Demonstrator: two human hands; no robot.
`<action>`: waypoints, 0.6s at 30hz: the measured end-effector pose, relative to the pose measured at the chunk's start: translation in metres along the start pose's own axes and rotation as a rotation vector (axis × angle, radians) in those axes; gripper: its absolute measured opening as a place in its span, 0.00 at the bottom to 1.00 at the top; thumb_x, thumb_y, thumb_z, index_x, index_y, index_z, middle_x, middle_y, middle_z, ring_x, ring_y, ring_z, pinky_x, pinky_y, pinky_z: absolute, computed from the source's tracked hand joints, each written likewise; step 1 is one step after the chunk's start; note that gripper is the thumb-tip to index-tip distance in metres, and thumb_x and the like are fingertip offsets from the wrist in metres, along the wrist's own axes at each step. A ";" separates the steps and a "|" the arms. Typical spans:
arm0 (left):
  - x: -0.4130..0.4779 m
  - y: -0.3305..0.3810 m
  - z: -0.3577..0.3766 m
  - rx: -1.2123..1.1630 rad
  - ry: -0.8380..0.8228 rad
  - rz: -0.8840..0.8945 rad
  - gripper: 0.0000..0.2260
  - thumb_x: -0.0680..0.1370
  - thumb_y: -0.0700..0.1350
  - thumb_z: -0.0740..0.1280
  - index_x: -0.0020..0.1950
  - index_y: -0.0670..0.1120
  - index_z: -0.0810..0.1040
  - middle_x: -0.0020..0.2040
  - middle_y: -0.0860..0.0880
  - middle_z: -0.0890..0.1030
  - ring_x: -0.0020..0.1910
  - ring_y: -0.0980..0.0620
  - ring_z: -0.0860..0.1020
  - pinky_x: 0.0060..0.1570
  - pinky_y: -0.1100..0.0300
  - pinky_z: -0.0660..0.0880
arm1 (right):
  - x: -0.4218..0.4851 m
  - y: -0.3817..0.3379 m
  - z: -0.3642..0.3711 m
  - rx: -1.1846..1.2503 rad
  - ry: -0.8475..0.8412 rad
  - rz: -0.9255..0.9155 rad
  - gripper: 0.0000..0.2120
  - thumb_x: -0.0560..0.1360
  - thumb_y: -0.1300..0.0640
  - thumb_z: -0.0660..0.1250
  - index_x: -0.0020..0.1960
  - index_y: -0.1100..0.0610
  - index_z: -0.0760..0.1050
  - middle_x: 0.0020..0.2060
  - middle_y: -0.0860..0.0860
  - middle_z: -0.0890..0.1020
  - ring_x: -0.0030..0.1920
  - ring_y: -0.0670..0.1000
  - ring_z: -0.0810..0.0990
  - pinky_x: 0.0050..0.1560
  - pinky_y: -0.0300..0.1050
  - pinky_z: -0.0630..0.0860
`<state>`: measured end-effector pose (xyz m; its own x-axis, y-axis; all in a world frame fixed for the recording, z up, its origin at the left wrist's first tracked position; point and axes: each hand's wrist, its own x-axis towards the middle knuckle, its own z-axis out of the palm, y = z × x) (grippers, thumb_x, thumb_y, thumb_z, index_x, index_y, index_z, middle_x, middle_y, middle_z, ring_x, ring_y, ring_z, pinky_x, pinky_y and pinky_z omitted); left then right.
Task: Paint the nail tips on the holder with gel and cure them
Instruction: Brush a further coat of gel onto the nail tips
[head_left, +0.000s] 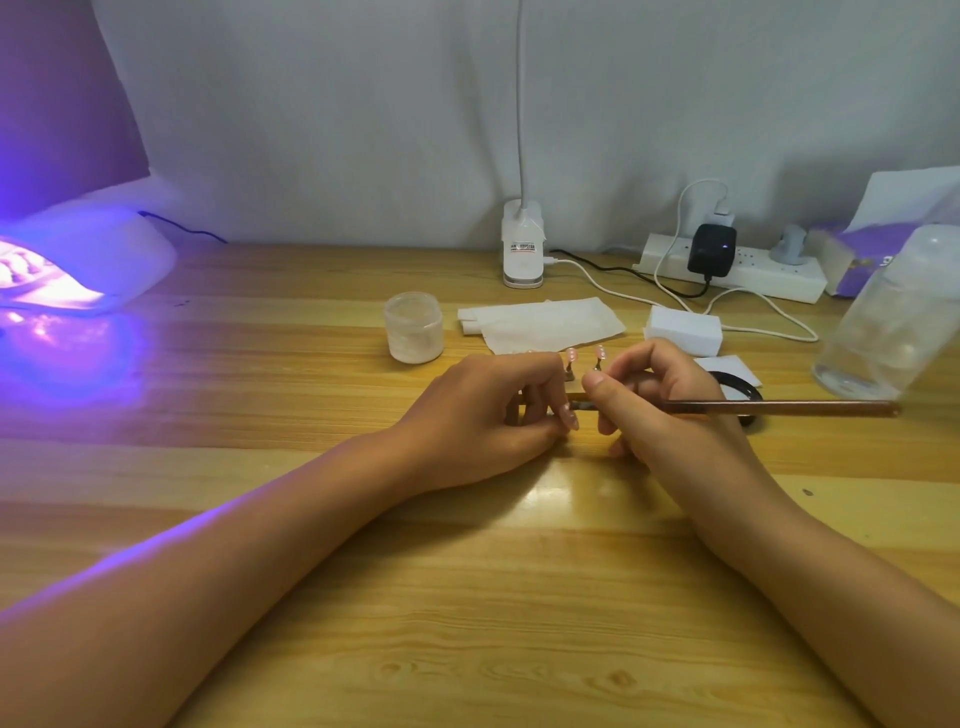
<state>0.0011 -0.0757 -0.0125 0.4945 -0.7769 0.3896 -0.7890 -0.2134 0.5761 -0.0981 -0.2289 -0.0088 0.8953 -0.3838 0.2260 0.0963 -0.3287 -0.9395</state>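
Wooden table (260, 374) lay under both forearms. UV curing lamp (88, 260) sat far off past the left hand, lit purple, w/ nothing clearly visible inside. Clear plastic bottle (883, 322) stood tilted in view beyond the right hand; power strip (753, 270) and clip lamp base (523, 249) further back. Folded tissue (545, 322) and a small frosted jar (414, 327) sat just beyond the left hand's knuckles.

Left hand (483, 415) was curled, fingers closed on a single nail tip (571, 415) at its fingertips. Right hand (670, 395) pinched a long thin brush (779, 408), handle running out to the right, bristle end touching or nearly touching that tip; can't tell which. The two hands were close together, almost meeting. The holder (570, 375) w/ two pinkish tips showing stood just behind the gap btwn the hands, mostly hidden.

Step in hand looked like gel painting of one tip, held off the holder. Next move prob. calls for steady short strokes, then seating the tip back on its stand w/o smudging, and carrying the holder over to the lamp.
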 end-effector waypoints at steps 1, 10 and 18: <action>0.000 0.000 0.000 0.004 0.003 -0.004 0.08 0.75 0.41 0.73 0.42 0.53 0.78 0.32 0.59 0.74 0.31 0.57 0.72 0.32 0.65 0.65 | 0.000 0.000 0.001 -0.015 -0.011 -0.006 0.05 0.76 0.54 0.69 0.47 0.55 0.75 0.32 0.50 0.81 0.34 0.45 0.79 0.35 0.42 0.76; -0.001 0.000 0.000 0.009 0.024 -0.002 0.05 0.75 0.42 0.73 0.43 0.50 0.79 0.31 0.58 0.74 0.31 0.56 0.71 0.32 0.62 0.66 | 0.001 0.000 0.000 -0.058 -0.014 -0.025 0.04 0.75 0.63 0.67 0.47 0.55 0.74 0.31 0.56 0.78 0.33 0.50 0.76 0.39 0.49 0.74; -0.001 0.000 0.000 0.016 0.017 -0.001 0.05 0.75 0.41 0.72 0.43 0.49 0.77 0.32 0.58 0.74 0.31 0.56 0.71 0.32 0.64 0.65 | 0.000 0.000 0.000 -0.050 -0.036 -0.035 0.03 0.76 0.57 0.68 0.47 0.55 0.75 0.32 0.53 0.81 0.34 0.46 0.79 0.38 0.45 0.77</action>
<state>0.0006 -0.0753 -0.0128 0.5013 -0.7668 0.4009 -0.7943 -0.2239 0.5648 -0.0975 -0.2288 -0.0090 0.9068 -0.3405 0.2486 0.1069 -0.3846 -0.9169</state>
